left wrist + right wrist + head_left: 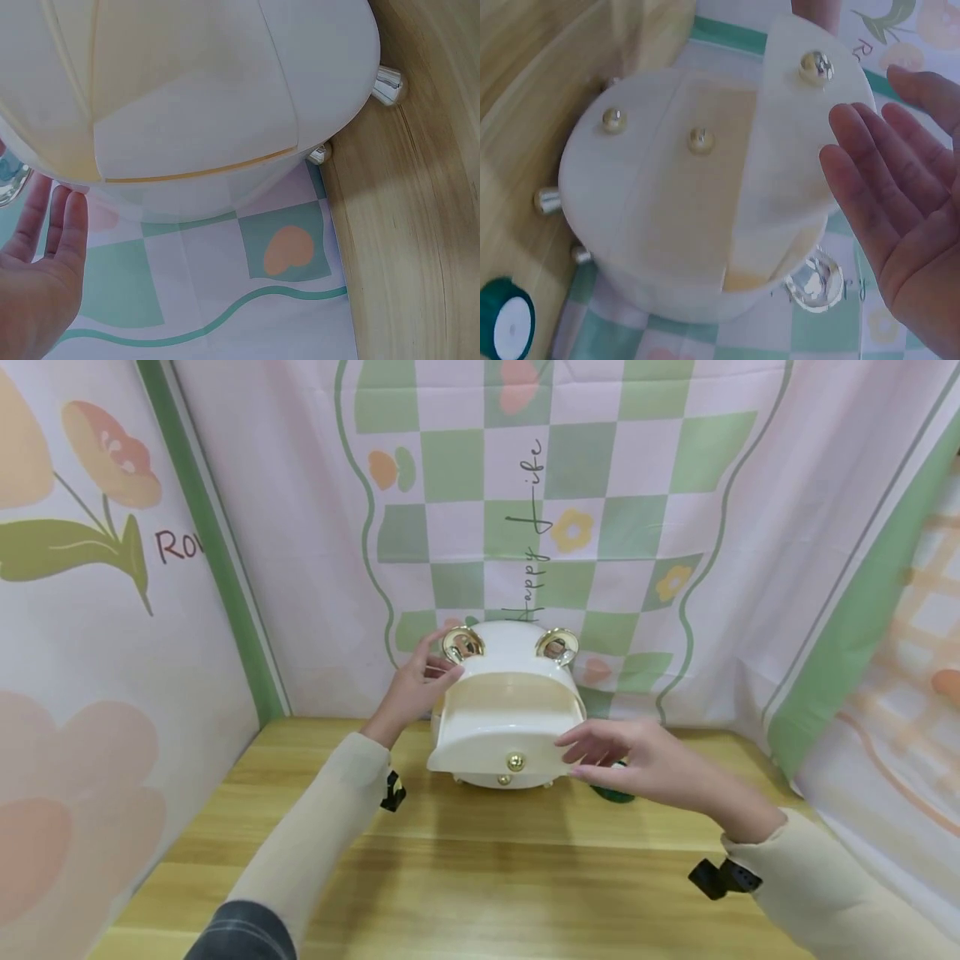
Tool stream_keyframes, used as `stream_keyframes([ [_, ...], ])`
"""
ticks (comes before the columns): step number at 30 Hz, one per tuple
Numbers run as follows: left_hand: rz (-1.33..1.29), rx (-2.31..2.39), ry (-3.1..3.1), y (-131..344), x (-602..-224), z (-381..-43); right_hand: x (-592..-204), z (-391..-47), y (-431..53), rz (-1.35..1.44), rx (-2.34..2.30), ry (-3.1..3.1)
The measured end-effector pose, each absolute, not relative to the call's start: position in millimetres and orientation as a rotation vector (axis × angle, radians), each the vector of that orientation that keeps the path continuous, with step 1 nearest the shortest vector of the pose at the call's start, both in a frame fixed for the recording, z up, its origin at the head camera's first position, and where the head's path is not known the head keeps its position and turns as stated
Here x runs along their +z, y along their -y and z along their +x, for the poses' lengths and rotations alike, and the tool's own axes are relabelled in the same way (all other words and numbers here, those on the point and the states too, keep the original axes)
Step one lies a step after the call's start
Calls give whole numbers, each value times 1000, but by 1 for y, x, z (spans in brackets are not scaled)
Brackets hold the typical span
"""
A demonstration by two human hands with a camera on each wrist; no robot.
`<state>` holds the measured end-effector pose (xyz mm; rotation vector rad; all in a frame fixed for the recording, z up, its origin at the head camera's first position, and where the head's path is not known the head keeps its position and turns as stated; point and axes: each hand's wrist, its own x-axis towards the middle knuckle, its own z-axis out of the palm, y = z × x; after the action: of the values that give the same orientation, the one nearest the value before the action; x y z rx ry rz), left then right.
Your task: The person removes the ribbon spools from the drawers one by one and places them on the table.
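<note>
A white rounded drawer box (506, 642) stands on the table, with two gold-rimmed round ears on top. Its top drawer (480, 745) is pulled out and bears a gold knob (515, 762). My left hand (420, 685) is at the box's upper left side, fingertips by the left ear (462, 645) and thumb over the box's edge. In the left wrist view the fingers (73, 229) reach up along the box, loosely extended. My right hand (637, 764) is beside the drawer front's right end, fingers slightly bent with nothing in them. The right wrist view shows its palm and spread thumb.
A green round object (617, 793) with a white face lies on the wooden table (480, 877) right of the box, partly behind my right hand. Two lower knobs show below the open drawer (802, 142). A patterned cloth (517, 468) hangs right behind the box.
</note>
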<state>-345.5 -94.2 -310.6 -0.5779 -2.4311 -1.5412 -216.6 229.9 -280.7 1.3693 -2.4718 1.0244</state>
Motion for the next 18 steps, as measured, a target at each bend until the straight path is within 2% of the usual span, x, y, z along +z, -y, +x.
stream_keyframes([
  [18, -586, -1546, 2425, 94, -310, -345, -315, -218, -177, 1056, 1153, 2555],
])
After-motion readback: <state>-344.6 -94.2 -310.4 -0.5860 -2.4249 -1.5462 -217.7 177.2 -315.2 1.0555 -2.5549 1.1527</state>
